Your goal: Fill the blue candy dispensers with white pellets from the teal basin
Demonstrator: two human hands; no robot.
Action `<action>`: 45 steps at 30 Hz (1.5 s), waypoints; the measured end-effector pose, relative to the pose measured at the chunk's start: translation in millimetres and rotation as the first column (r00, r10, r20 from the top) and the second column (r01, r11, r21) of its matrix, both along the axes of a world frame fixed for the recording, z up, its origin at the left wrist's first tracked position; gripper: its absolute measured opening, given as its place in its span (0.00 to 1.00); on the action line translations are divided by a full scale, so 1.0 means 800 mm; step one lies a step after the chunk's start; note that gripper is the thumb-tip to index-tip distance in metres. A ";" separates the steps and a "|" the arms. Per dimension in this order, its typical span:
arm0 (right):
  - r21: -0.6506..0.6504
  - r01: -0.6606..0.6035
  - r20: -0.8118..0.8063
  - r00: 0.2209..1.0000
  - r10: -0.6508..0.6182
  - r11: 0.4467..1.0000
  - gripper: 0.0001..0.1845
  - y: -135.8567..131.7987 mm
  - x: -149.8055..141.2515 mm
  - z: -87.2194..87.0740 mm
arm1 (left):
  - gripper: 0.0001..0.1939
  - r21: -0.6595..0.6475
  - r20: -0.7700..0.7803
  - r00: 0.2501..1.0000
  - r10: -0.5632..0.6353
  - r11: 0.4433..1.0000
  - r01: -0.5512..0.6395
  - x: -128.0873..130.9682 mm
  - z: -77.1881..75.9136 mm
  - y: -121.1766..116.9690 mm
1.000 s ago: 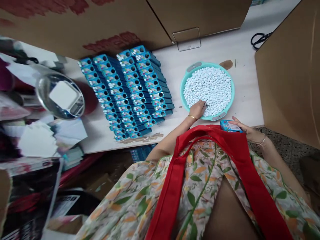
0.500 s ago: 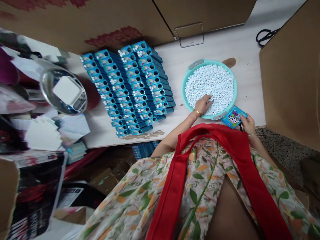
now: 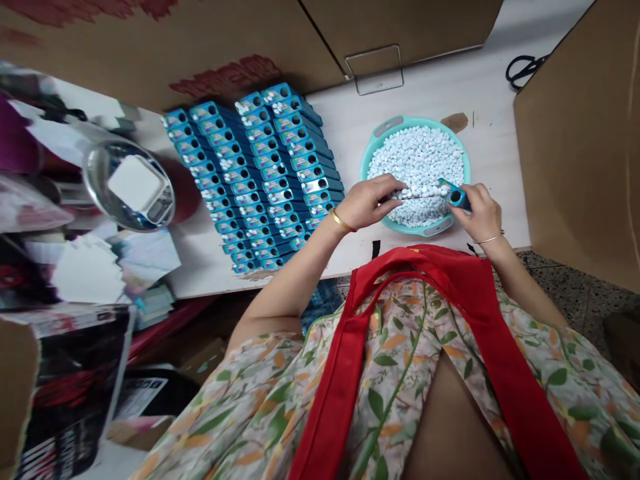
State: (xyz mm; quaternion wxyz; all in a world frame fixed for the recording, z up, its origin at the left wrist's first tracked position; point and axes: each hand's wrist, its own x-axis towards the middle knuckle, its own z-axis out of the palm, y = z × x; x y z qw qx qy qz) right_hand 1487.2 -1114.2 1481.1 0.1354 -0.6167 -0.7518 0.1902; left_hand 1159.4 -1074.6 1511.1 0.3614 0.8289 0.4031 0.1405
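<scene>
A teal basin full of small white candies sits on the white table. My left hand hovers over the basin's near side with its fingers curled, white candies showing at the fingertips. My right hand grips a small blue candy box at its right end, held level above the basin with its open end toward the left hand. The two hands are close together over the basin. Rows of matching blue boxes stand packed on the table to the left.
A round metal scale sits at the left among papers. Cardboard walls flank the table at the back and right. Black scissors lie at the far right. A metal handle rests behind the basin.
My left hand lifted out of the candies with its fingers curled. My right hand brought the blue box up from the table edge to over the basin, meeting the left hand.
</scene>
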 end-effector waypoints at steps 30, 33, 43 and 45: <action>0.036 0.125 -0.190 0.975 -0.116 0.992 0.31 -0.001 0.029 -0.008 | 0.15 -0.085 -0.463 0.853 0.242 0.945 -0.314 0.030 -0.140 -0.001; 0.033 0.169 -0.232 0.960 -0.157 0.985 0.30 -0.005 0.036 -0.008 | 0.20 -0.142 -0.380 0.888 0.260 0.932 -0.334 0.089 -0.166 0.008; -0.018 0.197 -0.253 0.948 -0.195 0.980 0.28 -0.008 0.031 -0.008 | 0.19 -0.193 -0.109 0.970 0.217 0.953 -0.235 0.034 -0.115 0.001; -0.003 0.160 -0.202 0.967 -0.157 0.987 0.28 -0.004 0.024 -0.010 | 0.19 -0.141 -0.078 0.981 0.177 0.972 -0.187 0.017 -0.080 0.002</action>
